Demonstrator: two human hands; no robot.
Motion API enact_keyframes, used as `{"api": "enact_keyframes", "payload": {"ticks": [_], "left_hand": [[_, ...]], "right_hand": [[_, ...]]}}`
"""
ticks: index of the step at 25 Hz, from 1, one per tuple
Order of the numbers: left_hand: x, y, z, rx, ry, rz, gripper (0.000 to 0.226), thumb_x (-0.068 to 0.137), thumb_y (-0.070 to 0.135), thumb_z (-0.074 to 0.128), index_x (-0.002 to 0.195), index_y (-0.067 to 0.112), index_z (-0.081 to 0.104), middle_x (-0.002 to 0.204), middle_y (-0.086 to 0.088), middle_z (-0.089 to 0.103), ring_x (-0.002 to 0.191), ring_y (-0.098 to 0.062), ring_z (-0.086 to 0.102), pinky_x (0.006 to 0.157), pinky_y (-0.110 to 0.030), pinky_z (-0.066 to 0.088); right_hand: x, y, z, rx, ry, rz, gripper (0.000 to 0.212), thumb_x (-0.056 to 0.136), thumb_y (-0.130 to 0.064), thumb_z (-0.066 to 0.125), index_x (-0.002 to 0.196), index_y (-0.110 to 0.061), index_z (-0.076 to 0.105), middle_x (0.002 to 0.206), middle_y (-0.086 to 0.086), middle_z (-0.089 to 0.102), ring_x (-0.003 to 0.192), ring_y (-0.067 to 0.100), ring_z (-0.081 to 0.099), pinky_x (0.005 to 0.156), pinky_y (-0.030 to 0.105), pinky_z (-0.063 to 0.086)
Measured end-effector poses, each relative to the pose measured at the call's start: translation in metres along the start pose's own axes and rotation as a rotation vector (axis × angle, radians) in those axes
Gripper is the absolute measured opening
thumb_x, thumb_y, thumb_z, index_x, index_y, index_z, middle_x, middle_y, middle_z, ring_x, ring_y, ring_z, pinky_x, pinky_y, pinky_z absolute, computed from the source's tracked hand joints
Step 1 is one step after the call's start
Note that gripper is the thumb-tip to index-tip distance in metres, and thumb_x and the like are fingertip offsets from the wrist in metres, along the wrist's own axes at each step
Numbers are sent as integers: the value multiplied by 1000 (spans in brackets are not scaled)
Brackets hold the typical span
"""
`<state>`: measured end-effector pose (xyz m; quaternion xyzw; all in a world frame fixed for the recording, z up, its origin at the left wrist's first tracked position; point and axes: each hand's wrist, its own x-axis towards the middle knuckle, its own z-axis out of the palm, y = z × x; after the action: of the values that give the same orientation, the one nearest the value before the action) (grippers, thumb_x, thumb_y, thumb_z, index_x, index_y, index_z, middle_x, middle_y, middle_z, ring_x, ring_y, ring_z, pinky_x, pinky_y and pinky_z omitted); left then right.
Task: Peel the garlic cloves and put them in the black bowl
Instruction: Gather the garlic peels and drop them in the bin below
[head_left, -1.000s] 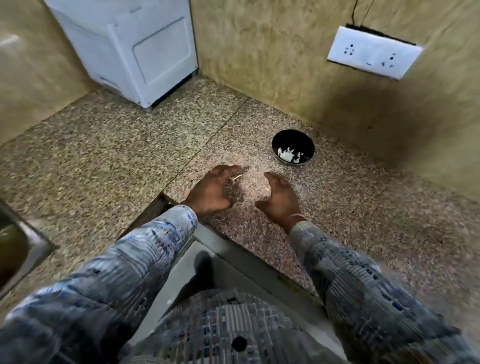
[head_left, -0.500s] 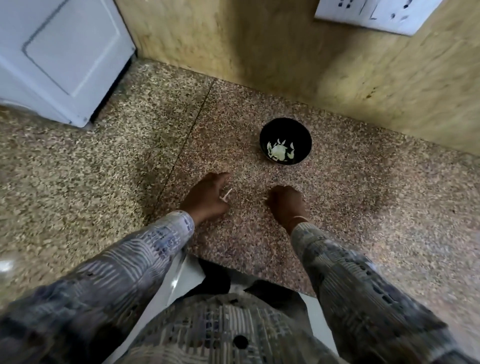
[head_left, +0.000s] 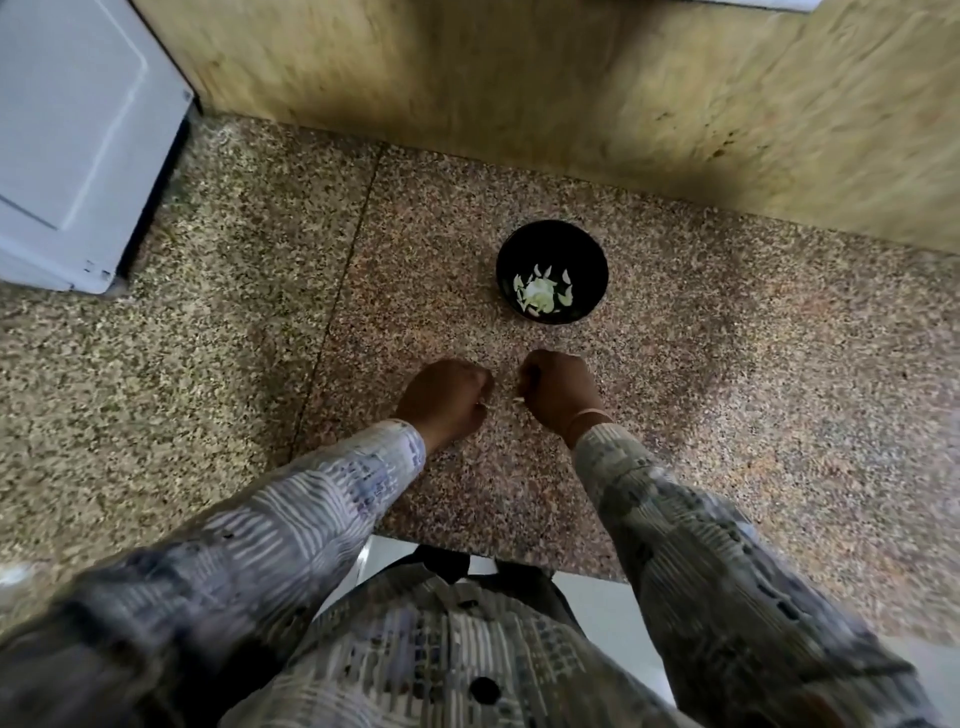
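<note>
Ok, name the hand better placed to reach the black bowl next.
Right, probably. The right hand lies almost straight in front of the black bowl; the left hand sits further off to the side. Both have curled fingers; whether they hold anything is too small to tell.

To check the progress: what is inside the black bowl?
The black bowl holds pale garlic pieces, heaped toward its near side. Their number is unclear, and the bowl's bottom under them is covered.

Bowl (head_left: 551, 240) stands on the surface (head_left: 727, 395), near the rear wall (head_left: 519, 78). Garlic cloves (head_left: 540, 297) lie in it. Left hand (head_left: 447, 397) and right hand (head_left: 558, 395) are side by side, near each other, just before the bowl. Appliance (head_left: 78, 130) stands far left, at the rear.
</note>
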<state>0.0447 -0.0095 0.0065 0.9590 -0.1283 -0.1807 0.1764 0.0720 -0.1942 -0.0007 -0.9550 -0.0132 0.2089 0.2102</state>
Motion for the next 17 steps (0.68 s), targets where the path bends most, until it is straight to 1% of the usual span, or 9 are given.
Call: {"api": "enact_keyframes", "payload": {"ticks": [3, 7, 9, 11, 12, 14, 15, 16, 17], "left_hand": [[10, 12, 11, 106, -45, 23, 13, 87, 24, 66, 96, 18, 73, 98, -7, 73, 95, -32, 70, 83, -40, 58], [19, 16, 21, 119, -55, -13, 16, 92, 10, 55, 95, 9, 70, 99, -16, 72, 94, -40, 70, 82, -46, 58], [19, 15, 23, 126, -70, 9, 13, 93, 9, 56, 95, 8, 69, 100, -16, 72, 94, -39, 70, 81, -43, 56], [18, 16, 22, 97, -91, -3, 6, 88, 11, 63, 91, 10, 68, 97, -14, 71, 93, -37, 70, 77, -38, 54], [19, 16, 22, 73, -105, -28, 6, 86, 13, 65, 90, 11, 68, 96, -13, 71, 92, -36, 69, 75, -37, 52], [20, 17, 23, 14, -128, -72, 7, 84, 17, 64, 89, 13, 68, 95, -11, 71, 92, -33, 69, 74, -35, 51], [20, 17, 23, -20, -137, -94, 9, 83, 20, 63, 88, 14, 68, 93, -8, 71, 91, -31, 69, 75, -35, 53], [20, 16, 24, -59, -144, -109, 12, 80, 21, 61, 86, 17, 70, 89, -4, 72, 88, -27, 70, 76, -35, 57], [20, 15, 24, -105, -138, -121, 12, 76, 22, 60, 82, 20, 71, 85, 0, 72, 84, -24, 70, 77, -37, 60]], "right_hand": [[-10, 4, 14, -102, -82, -15, 11, 91, -23, 65, 98, -18, 72, 102, 12, 70, 95, 35, 69, 80, 37, 56], [-21, 5, 29, -43, 6, 14, 15, 99, -16, 56, 107, -12, 67, 105, 15, 63, 96, 36, 66, 79, 41, 56], [-24, 3, 26, 86, 48, 70, 12, 100, -15, 54, 109, -11, 61, 103, 13, 65, 91, 34, 65, 77, 40, 56], [-23, -3, 17, 277, 94, 158, 11, 97, -16, 55, 103, -14, 64, 95, 11, 70, 84, 30, 65, 74, 38, 54], [-20, -7, 10, 417, 123, 195, 12, 93, -17, 56, 97, -17, 67, 91, 9, 72, 82, 29, 66, 75, 40, 57], [-11, -18, -9, 853, 194, 293, 14, 88, -11, 57, 87, -18, 70, 83, 8, 73, 75, 28, 69, 76, 51, 62], [-5, -24, -22, 1085, 230, 332, 17, 92, -3, 56, 89, -13, 70, 82, 10, 71, 73, 27, 68, 74, 50, 64], [-1, -30, -35, 1275, 271, 351, 20, 96, 5, 52, 95, -7, 69, 83, 12, 69, 71, 26, 68, 70, 44, 63], [2, -35, -48, 1410, 315, 356, 23, 98, 11, 48, 101, -3, 66, 85, 15, 66, 70, 25, 67, 66, 39, 62]]}}
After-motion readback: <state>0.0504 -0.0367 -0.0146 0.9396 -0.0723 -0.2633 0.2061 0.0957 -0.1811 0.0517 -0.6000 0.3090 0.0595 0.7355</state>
